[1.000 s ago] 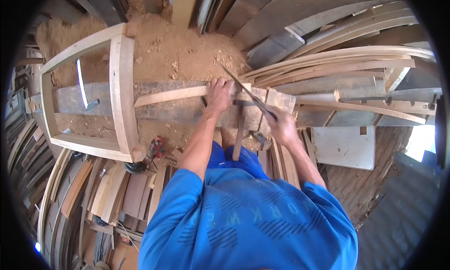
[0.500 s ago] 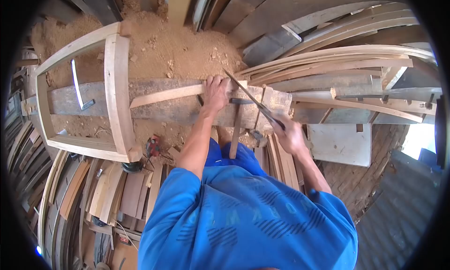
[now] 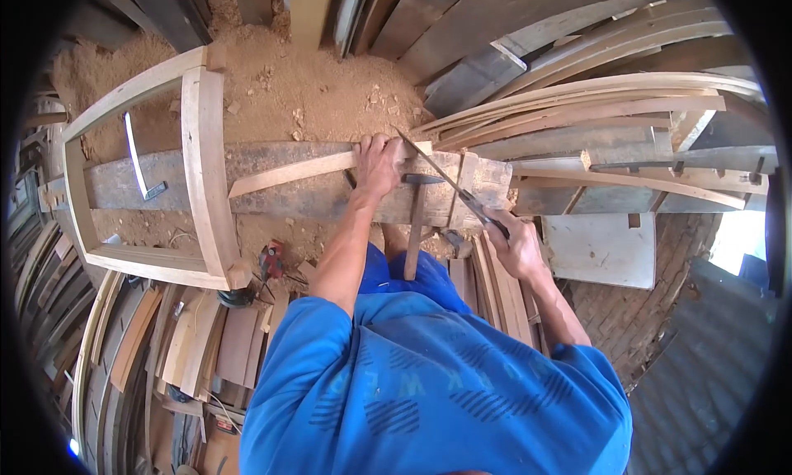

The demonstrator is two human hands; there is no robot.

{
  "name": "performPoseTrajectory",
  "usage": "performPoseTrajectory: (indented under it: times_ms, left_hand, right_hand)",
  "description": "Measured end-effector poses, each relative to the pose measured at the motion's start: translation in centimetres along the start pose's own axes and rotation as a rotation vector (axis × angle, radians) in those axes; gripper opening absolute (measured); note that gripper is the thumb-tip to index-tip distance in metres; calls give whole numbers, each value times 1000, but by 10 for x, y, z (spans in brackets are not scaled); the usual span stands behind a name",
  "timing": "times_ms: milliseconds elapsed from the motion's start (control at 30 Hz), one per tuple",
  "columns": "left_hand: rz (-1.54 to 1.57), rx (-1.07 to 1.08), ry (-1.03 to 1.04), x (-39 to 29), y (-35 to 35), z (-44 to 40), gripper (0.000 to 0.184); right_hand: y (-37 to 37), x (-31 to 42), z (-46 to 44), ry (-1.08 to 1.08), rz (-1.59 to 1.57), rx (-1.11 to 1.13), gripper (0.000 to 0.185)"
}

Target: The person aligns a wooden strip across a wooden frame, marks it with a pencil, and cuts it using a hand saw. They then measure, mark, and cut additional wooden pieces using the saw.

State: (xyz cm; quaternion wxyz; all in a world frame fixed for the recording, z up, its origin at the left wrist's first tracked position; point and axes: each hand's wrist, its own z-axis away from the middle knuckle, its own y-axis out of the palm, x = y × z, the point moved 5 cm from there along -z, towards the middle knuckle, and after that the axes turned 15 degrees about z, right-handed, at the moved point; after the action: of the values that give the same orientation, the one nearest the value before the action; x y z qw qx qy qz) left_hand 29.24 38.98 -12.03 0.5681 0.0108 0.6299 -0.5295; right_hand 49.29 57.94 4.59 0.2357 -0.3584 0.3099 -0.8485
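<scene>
My right hand [image 3: 513, 245] is closed around the handle of a handsaw [image 3: 450, 178]. The saw's blade slants up and left across the right end of a pale wooden strip [image 3: 301, 172]. Just left of the blade, my left hand [image 3: 379, 163] grips that strip and presses it on a worn plank bench [image 3: 280, 155]; its fingertips curl over the far edge. Below the blade a hammer [image 3: 417, 219] lies across the bench, its handle reaching toward my lap. The exact point where teeth meet wood is too small to make out.
A pale wooden frame [image 3: 204, 145] stands over the bench's left part, beside a metal square [image 3: 148, 174]. A red tool [image 3: 271, 259] lies on the ground. Long strips [image 3: 577, 108] are stacked at right, and sawdust [image 3: 305, 79] covers the floor beyond the bench.
My right hand has shifted slightly right and down with the saw, drawing the blade back a little. My left hand stays on the strip.
</scene>
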Motion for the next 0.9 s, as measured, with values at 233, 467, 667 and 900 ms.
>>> performPoseTrajectory:
  times_ms: [233, 467, 667, 900]
  left_hand:
    - [-8, -20, -15, 3, 3, -1, 54]
    - [-1, -24, 20, 2, 2, -2, 55]
    - [-7, -47, 69, 7, 1, -5, 51]
    - [-19, 9, 16, 3, 1, -2, 51]
  right_hand:
    - [56, 30, -108, -267, 51, -226, 35]
    - [7, -15, 3, -34, -15, -56, 33]
    - [60, 18, -94, -146, 22, -132, 34]
    - [9, -27, 5, -84, -5, -92, 31]
